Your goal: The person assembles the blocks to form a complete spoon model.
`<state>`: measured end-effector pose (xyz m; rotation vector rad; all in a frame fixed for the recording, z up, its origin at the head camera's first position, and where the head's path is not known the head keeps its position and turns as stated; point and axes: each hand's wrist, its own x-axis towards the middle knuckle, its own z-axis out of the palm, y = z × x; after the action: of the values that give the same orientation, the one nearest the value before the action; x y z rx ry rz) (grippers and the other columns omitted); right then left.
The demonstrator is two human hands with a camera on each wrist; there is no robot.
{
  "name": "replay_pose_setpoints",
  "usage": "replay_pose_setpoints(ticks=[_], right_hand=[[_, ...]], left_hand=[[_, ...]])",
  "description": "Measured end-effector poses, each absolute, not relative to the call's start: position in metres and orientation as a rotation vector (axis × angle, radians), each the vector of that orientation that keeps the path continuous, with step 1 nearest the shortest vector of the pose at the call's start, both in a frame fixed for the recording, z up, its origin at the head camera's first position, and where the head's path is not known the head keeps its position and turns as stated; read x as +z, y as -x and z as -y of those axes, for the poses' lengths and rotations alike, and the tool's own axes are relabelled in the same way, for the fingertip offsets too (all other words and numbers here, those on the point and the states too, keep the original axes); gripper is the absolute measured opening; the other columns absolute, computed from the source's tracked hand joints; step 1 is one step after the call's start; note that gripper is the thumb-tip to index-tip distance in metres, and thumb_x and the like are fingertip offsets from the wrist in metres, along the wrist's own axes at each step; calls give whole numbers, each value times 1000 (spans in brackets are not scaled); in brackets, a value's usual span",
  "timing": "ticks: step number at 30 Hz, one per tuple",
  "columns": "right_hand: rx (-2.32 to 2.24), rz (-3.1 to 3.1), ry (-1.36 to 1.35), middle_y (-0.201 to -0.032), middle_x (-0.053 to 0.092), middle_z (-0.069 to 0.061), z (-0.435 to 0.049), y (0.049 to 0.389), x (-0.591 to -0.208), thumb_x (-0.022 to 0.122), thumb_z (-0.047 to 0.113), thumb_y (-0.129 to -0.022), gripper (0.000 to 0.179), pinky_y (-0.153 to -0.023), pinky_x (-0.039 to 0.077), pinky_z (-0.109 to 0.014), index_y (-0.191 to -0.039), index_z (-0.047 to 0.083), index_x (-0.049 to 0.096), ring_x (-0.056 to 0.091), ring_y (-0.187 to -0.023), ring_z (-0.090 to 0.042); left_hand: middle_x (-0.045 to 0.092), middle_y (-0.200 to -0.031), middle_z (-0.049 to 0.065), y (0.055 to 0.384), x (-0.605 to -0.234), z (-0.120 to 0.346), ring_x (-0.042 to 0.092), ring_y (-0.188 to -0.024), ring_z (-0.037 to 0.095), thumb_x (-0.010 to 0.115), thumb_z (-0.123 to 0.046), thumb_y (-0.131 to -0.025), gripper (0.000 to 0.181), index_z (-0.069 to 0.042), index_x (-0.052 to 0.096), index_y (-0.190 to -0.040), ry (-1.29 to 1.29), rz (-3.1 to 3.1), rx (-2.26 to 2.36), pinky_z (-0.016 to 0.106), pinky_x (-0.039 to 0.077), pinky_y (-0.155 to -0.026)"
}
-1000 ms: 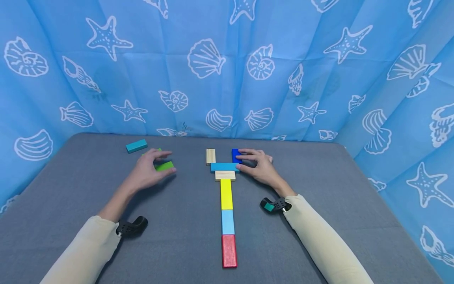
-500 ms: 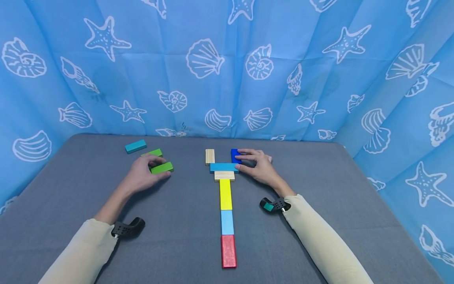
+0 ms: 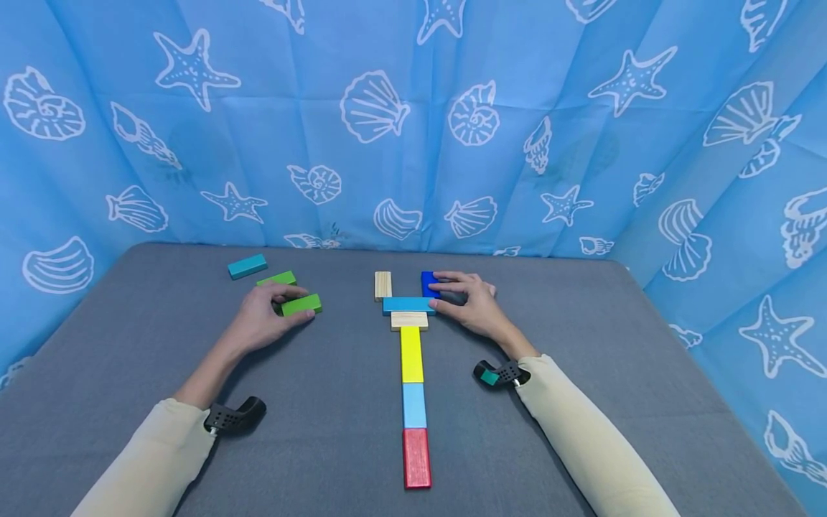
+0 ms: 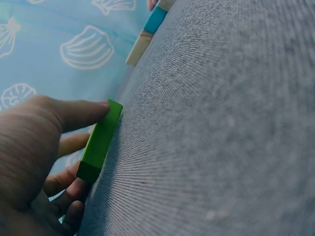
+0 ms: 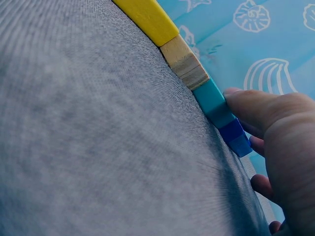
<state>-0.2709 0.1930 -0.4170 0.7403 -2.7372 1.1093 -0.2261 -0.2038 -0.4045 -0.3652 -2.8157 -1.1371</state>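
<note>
My left hand (image 3: 266, 319) pinches a green wooden block (image 3: 301, 304) between thumb and fingers, low over the table in the head view. In the left wrist view the thumb lies near one end of this green block. Just behind it lies a second green block (image 3: 279, 278), partly covered by the fingers. My right hand (image 3: 474, 305) rests at the layout's far right, its fingers touching a dark blue block (image 3: 429, 283). Its thumb tip touches the right end of the crosswise blue block (image 3: 407, 306). Opposite the dark blue block stands a plain wood block (image 3: 382, 286).
Below the crosswise blue block, a short plain wood block (image 3: 409, 321), a yellow block (image 3: 411, 354), a light blue block (image 3: 414, 405) and a red block (image 3: 416, 457) form a line. A teal block (image 3: 248, 266) lies at the back left. A curtain (image 3: 413, 143) hangs behind the grey table (image 3: 549, 431).
My left fingers have closed around the front green block, which has shifted slightly right, apart from the other green one. My right hand stays in place.
</note>
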Motion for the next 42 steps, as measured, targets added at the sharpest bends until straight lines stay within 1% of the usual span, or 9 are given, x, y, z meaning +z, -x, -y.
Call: replay_pose_setpoints(ticks=[6, 13, 20, 26, 31, 35, 42], right_hand=[[1117, 2739, -738, -148, 54, -9, -192, 270, -416, 76, 26, -93, 40, -105, 11, -65, -129, 10, 71, 39, -134, -36], [1121, 2731, -743, -147, 55, -10, -193, 271, -416, 76, 26, -93, 39, -104, 11, -65, -128, 9, 71, 39, -133, -36], [1122, 2725, -739, -147, 55, -10, -193, 271, -416, 76, 26, -93, 39, -103, 12, -65, -128, 9, 72, 40, -133, -35], [1119, 2727, -734, -146, 56, -9, -193, 271, -416, 76, 27, -93, 38, -102, 12, -65, -127, 10, 72, 40, -132, -35], [1120, 2732, -733, -147, 55, -9, -193, 271, -416, 76, 27, -93, 38, -103, 12, -65, -127, 10, 72, 40, -133, -35], [1118, 2732, -735, -147, 55, -9, -193, 271, -417, 76, 27, -93, 38, -103, 11, -65, -128, 10, 72, 40, -133, -35], [1121, 2733, -736, -147, 55, -9, -192, 270, -416, 76, 26, -93, 39, -103, 12, -64, -128, 10, 72, 40, -133, -35]], left_hand=[[60, -123, 24, 224, -404, 203, 57, -109, 39, 77, -25, -92, 41, 1, 68, -122, 313, 2830, -1143, 55, 45, -90], [61, -124, 20, 226, -403, 203, 54, -111, 39, 78, -29, -91, 41, -6, 71, -125, 380, 2839, -1086, 58, 42, -92], [58, -127, 24, 225, -400, 203, 55, -112, 40, 77, -24, -91, 42, 1, 68, -124, 319, 2859, -1119, 58, 44, -93], [61, -123, 22, 225, -399, 202, 55, -110, 40, 79, -26, -90, 42, -1, 70, -123, 361, 2856, -1092, 58, 43, -92], [58, -128, 24, 224, -397, 203, 54, -115, 42, 79, -27, -90, 47, 1, 68, -127, 352, 2884, -1098, 60, 43, -94], [56, -131, 26, 223, -394, 204, 53, -118, 44, 77, -24, -91, 46, 3, 67, -127, 363, 2920, -1080, 61, 42, -96], [58, -125, 24, 224, -395, 201, 54, -115, 42, 77, -24, -92, 44, 2, 68, -125, 404, 2902, -1057, 59, 43, -94]])
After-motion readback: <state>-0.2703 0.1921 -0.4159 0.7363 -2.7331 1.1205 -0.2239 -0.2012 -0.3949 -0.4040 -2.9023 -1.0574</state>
